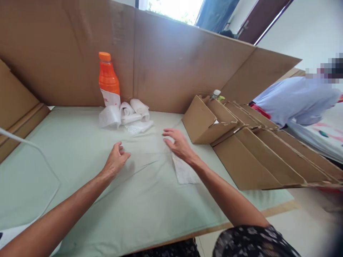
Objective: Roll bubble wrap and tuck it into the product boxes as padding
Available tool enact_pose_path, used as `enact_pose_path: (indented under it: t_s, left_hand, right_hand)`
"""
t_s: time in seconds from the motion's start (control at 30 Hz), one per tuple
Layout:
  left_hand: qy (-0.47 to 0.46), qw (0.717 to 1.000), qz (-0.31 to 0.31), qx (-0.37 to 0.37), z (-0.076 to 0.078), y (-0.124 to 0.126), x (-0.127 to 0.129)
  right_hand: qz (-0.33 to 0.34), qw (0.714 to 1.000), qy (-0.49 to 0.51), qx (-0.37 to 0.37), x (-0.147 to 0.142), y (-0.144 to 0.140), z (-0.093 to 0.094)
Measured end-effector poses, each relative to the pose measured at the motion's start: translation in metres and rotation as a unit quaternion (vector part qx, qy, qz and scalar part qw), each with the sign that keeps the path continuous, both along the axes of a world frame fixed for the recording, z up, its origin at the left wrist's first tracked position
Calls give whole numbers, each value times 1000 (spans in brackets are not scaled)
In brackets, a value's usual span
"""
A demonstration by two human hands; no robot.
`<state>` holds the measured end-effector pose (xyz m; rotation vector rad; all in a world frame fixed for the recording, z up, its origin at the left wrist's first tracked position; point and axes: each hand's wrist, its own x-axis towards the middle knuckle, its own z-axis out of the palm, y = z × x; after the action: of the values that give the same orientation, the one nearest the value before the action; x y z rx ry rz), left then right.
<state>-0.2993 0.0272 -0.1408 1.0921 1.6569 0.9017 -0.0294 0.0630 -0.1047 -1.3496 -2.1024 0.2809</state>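
Observation:
My left hand hovers low over the pale green cloth, fingers loosely curled and holding nothing. My right hand lies flat, fingers spread, with its wrist over a white paper sheet that lies on the cloth. Behind the hands, a heap of rolled white paper pieces sits in front of an orange bottle with an orange cap and a white label.
Tall cardboard walls fence the back and left. Folded cardboard boxes lean in a row at the right, with a small bottle top behind them. A white cord crosses the left. A person in a light shirt sits at far right.

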Motion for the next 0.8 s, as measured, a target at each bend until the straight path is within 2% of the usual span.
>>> enact_pose_path:
  t_s: [0.1, 0.23, 0.33, 0.43, 0.53, 0.7, 0.8]
  left_hand:
    - [-3, 999, -48, -1, -3, -17, 43]
    - [24, 993, -117, 7, -5, -37, 88]
    - [74, 982, -173, 30, -5, -47, 112]
    - [145, 964, -217, 58, -4, -43, 135]
    - [215, 945, -236, 72, -3, -25, 160]
    - [293, 927, -228, 53, 3, 16, 201]
    - [306, 925, -222, 32, 7, 30, 221]
  right_hand:
    - [-105, 992, -53, 54, 70, -26, 10]
    - [-205, 958, -109, 169, 120, -43, 36]
    - [-260, 931, -165, 195, 134, -31, 57]
    - [-297, 920, -217, 132, 140, -9, 66]
    - [-315, 919, -223, 88, 145, 3, 66]
    - [-299, 929, -177, 127, 160, -21, 74]
    - [-289, 929, -172, 154, 164, -34, 83]
